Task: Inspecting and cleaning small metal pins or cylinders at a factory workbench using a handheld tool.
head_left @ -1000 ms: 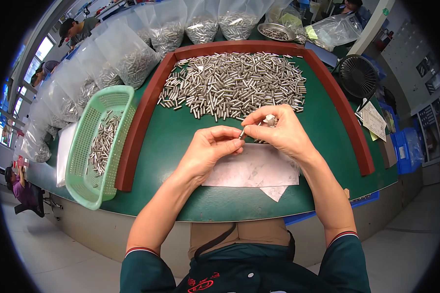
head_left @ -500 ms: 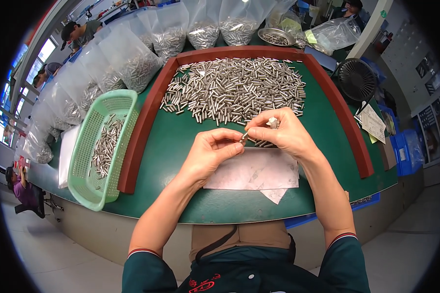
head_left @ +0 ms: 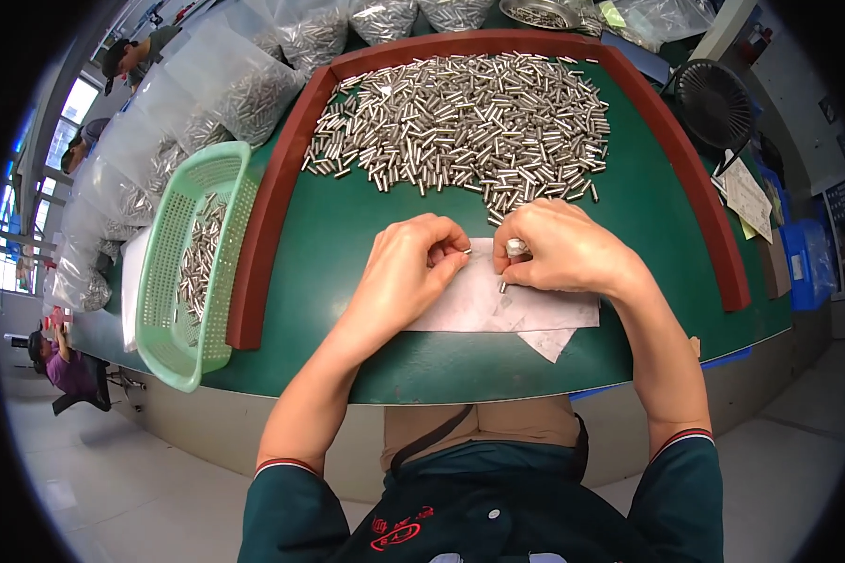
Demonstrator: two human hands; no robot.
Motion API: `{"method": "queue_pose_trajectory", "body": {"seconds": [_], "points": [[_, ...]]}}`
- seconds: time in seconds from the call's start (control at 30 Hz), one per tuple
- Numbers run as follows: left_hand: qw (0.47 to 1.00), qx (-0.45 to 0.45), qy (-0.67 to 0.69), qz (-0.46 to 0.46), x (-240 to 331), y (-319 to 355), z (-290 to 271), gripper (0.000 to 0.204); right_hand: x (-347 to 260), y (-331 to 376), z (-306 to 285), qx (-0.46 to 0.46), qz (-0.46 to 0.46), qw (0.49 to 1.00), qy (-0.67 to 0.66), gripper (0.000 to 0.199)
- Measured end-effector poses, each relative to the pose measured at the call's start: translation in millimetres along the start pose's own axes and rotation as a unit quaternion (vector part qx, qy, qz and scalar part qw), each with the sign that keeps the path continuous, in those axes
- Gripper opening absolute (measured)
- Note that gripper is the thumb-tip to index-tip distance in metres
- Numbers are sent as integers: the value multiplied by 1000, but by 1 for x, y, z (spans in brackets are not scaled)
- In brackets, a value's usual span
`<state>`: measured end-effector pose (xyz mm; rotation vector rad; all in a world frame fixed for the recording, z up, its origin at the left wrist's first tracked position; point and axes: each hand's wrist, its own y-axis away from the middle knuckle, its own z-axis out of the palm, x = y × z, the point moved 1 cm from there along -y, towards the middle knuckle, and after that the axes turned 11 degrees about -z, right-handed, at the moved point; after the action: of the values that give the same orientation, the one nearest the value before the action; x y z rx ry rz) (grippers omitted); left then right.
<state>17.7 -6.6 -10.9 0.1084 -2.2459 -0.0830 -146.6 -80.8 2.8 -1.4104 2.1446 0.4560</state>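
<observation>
1. Nearest you, the green table (head_left: 422,371) shows in front of the pale sheet (head_left: 545,314), the landmark for every place here.
2. Your left hand (head_left: 408,263) is over the sheet's left part, thumb and index finger pinched on what looks like a metal pin (head_left: 467,251), only its small end showing.
3. Your right hand (head_left: 568,249) is over the sheet's right part, fingers bent down, with a white wrapping (head_left: 516,248) at one finger. A second pin (head_left: 503,287) shows just below the thumb, above the sheet's middle; whether you grasp it or it rests there, you cannot tell from this view.
4. The step in hand seems to be handling single pins over the sheet. The next move likely calls for a light fingertip hold and a clear sight of each pin.
5. Left of the sheet stands a green basket (head_left: 221,300) with loose pins (head_left: 197,258) inside; the red-brown border (head_left: 258,272) runs between them.
6. Beyond the sheet spreads the pin pile (head_left: 469,122), its near edge close to your right hand.
7. Farther past the sheet, to the left, stand clear bags (head_left: 253,94) of pins.
</observation>
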Motion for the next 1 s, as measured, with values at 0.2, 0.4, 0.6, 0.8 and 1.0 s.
{"method": "queue_pose_trajectory", "body": {"seconds": [0.2, 0.4, 0.6, 0.8, 1.0], "points": [[997, 30, -57, 42, 0, 2, 8, 8, 1, 0, -17, 154, 27, 981, -117, 22], [997, 26, -67, -1, 3, 3, 6, 8, -3, -5, -17, 368, 2, 726, -581, 43], [997, 27, -67, -8, 3, 1, 7, 8, -3, -9, 7, 403, -28, 588, -701, 45], [998, 27, -54, -16, 3, 0, 9, 7, -9, -14, 23, 423, -24, 588, -690, 47], [997, 31, -62, -27, 2, 0, 9, 8, -8, -20, 30, 451, 1, 565, -691, 44]]}}
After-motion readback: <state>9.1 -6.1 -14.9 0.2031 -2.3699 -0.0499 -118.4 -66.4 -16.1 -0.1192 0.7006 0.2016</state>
